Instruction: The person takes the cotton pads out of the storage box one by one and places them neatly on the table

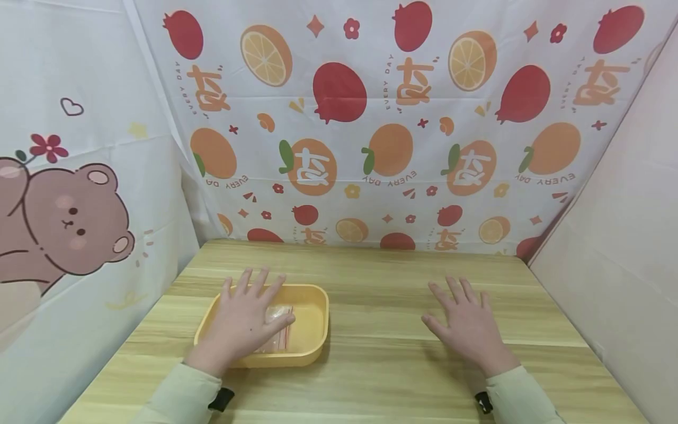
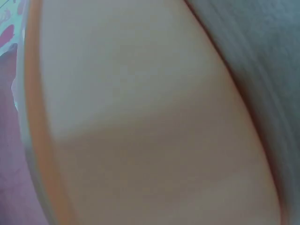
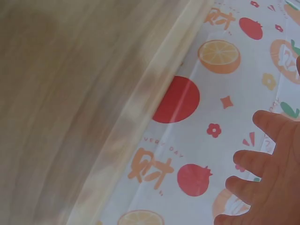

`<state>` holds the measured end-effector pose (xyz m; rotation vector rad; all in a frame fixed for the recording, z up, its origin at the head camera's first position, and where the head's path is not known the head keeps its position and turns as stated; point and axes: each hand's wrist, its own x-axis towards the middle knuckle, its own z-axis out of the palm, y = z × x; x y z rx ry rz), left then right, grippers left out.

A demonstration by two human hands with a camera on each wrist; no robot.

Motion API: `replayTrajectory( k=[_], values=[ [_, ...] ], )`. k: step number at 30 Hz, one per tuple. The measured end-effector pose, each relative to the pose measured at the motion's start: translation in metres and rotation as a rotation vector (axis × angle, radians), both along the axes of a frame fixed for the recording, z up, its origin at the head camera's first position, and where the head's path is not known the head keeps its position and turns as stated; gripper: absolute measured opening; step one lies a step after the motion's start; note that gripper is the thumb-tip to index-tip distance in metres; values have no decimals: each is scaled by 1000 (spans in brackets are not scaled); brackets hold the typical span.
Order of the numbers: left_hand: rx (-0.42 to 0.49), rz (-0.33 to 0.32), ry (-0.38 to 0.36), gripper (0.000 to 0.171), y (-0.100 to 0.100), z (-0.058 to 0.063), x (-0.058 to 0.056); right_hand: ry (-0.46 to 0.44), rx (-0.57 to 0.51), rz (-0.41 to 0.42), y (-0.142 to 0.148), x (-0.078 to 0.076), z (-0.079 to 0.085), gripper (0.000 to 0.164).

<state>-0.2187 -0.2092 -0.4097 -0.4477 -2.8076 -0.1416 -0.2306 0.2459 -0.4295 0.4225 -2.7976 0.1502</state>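
Over the left part of a yellow plastic tray (image 1: 312, 327) hovers my left hand (image 1: 241, 324), its fingers spread and straight. A clear zip bag (image 1: 282, 338) with a red stripe lies in the tray, partly hidden by that hand; its contents are too small to make out. The left wrist view is mostly filled by a blurred, pale surface (image 2: 140, 93) close to the camera. To the right of the tray, my right hand (image 1: 468, 327) is held over the table with fingers apart and nothing in it. The right wrist view shows its fingers (image 3: 255, 164) extended too.
The wood-grain table (image 1: 371, 377) carries the tray on its left side. Behind it hangs a white curtain (image 1: 355, 147) printed with oranges and red fruit. A bear-print curtain (image 1: 153, 194) stands at the left, and a plain white one (image 1: 625, 235) at the right.
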Motion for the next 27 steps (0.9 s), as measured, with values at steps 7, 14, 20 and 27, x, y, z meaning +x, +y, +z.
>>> replayTrajectory(
  k=[7, 14, 20, 27],
  values=[
    [71, 12, -18, 87, -10, 2, -5, 3, -25, 20, -5, 1, 2, 73],
    [145, 37, -54, 87, -27, 7, -6, -22, -80, 48, -9, 0, 3, 70],
    [198, 81, -99, 90, -41, 13, -6, 4, -133, 101, -16, 1, 9, 68],
    [259, 186, -149, 91, -66, 13, -8, -40, -262, 193, -31, 2, 12, 64]
  ],
)
